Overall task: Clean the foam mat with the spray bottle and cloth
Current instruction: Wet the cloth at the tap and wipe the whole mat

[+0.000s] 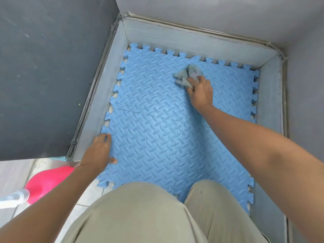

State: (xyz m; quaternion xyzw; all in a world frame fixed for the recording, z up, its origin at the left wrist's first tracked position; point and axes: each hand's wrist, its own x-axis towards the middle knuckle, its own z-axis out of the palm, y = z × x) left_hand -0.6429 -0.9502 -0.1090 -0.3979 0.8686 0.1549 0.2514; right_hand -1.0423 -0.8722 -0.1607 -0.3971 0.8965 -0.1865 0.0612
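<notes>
Kneeling on blue foam mat [154, 137]; right hand [199, 92] gripping crumpled cloth [187, 74]. Left hand [100, 149] flat, spread wide, empty. Better pressing firmly, wiping toward knees.

We are kneeling in a small walled corner of a home-like room: blue interlocking foam mats [157, 106] cover the floor between grey painted walls [219, 14] with a low baseboard [192, 39], and pale floor tiles [12, 174] begin at the left.

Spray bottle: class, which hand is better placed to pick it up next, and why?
Left. The left hand rests open on the mat's near-left edge, close to the spray bottle; the right hand grips the cloth.
</notes>
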